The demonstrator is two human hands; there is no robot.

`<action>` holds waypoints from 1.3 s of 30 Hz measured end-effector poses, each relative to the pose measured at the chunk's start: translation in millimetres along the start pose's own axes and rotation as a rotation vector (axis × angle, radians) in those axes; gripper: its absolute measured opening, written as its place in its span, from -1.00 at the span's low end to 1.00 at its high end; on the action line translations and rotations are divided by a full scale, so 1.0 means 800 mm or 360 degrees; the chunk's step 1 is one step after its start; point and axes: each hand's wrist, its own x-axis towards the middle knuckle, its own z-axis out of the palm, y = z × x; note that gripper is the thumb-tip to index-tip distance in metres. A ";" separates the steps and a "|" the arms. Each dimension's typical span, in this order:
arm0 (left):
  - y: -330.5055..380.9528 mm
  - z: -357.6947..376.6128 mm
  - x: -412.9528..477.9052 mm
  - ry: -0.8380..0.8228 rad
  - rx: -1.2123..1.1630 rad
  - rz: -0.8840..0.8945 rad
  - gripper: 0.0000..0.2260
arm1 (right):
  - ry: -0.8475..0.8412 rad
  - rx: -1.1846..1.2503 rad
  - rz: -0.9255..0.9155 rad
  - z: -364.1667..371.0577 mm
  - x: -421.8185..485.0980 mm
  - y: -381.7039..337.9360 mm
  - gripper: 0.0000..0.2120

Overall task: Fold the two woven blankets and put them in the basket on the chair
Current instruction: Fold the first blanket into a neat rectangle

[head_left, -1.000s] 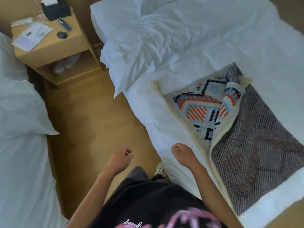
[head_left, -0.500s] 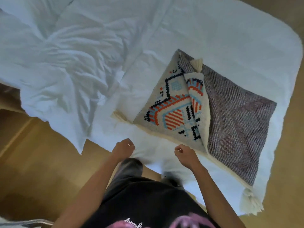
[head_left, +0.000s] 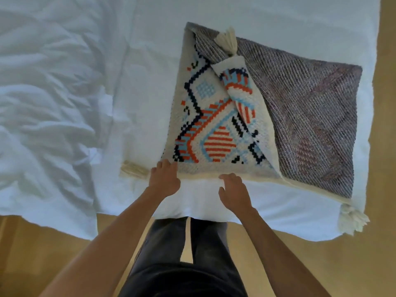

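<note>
Cream-ground woven blanket [head_left: 214, 129] with stepped geometric bands in orange, sky blue and navy. Grey-mauve woven blanket [head_left: 310, 108] in diagonal twill, faint reddish diamonds. Cream tassels [head_left: 227, 38]. White bed sheet [head_left: 278, 13]. Tan wooden floor [head_left: 321, 264].

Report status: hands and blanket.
Left hand, right hand open at near edge. Patterned woven blanket spread on bed, one tasselled corner folded over. Nothing in the way.

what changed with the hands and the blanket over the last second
Both hands uncurled and reached forward to the near edge of the blanket. The left hand now has its fingers on the near left corner, and the right hand is at the edge beside it. Neither grips it yet. The blanket lies on the bed as before, one corner still folded over.
</note>
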 end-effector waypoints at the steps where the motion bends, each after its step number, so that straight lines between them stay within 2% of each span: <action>1: 0.000 0.011 0.011 0.0031 0.0137 0.0016 -0.57 | 0.0045 -0.0145 -0.0040 0.010 0.012 0.002 -0.58; 5: -0.013 0.045 0.041 0.0206 0.0476 -0.0005 -0.38 | 0.0278 -0.0481 -0.0094 0.033 0.054 0.010 -0.53; 9: -0.031 0.055 0.056 0.0234 0.0526 0.0053 -0.49 | 0.0541 -0.0556 -0.0291 0.037 0.089 0.018 -0.70; 11: -0.042 0.059 0.049 0.0190 0.0551 0.0078 -0.50 | 0.0541 -0.0408 -0.0341 0.038 0.092 0.018 -0.75; 13: -0.048 0.062 0.030 0.0130 0.0521 0.0098 -0.48 | 0.0469 -0.0326 -0.0383 0.041 0.081 0.016 -0.72; 18: -0.041 0.045 0.030 -0.0052 0.0590 0.0008 -0.58 | 0.0094 -0.0204 -0.0399 0.025 0.072 0.026 -0.64; 20: -0.018 0.022 0.052 -0.0036 0.0511 -0.0039 -0.64 | 0.0141 -0.0102 -0.0433 0.007 0.083 0.029 -0.73; 22: 0.016 -0.007 0.080 0.0006 0.0416 -0.0050 -0.67 | 0.0300 0.0003 -0.0418 -0.018 0.097 0.031 -0.79; 26: 0.104 -0.072 0.138 0.0283 0.0214 0.0195 -0.64 | 0.0729 0.0212 -0.0159 -0.077 0.128 0.052 -0.77; 29: 0.176 -0.119 0.178 0.0505 0.0224 0.0453 -0.59 | 0.0909 0.0216 0.0089 -0.116 0.147 0.072 -0.66; 31: 0.217 -0.146 0.201 0.0619 0.0312 0.0613 -0.54 | 0.0925 0.0226 0.0237 -0.134 0.156 0.086 -0.56; 33: 0.249 -0.168 0.221 0.0691 0.0444 0.0752 -0.47 | 0.0767 0.0275 0.0382 -0.145 0.166 0.099 -0.47; 36: 0.283 -0.191 0.247 0.0595 0.0620 0.0894 -0.36 | 0.0551 0.0431 0.0520 -0.152 0.179 0.111 -0.46; 39: 0.305 -0.196 0.262 0.0347 0.0887 0.1040 -0.31 | 0.0728 0.0470 0.0342 -0.150 0.180 0.109 -0.60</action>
